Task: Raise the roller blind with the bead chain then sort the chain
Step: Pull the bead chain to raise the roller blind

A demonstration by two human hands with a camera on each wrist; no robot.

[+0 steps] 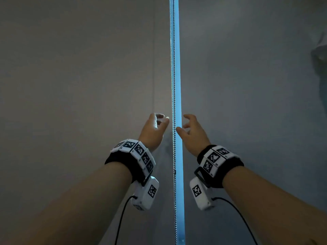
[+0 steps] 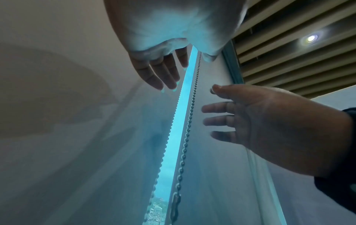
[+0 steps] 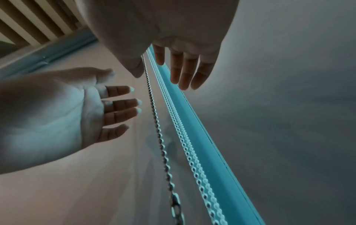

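Head view: bead chain [image 1: 174, 82] hangs straight down the bright gap between two lowered blinds [image 1: 79, 68]. Left hand [image 1: 153, 131] and right hand [image 1: 192, 133] flank it, fingers loose, gripping nothing (raising apparently not begun).

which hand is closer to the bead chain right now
Right. The right hand has its thumb tip almost at the bead chain; whether it touches is unclear. The left hand hovers just left of it, open, fingertips clearly apart.
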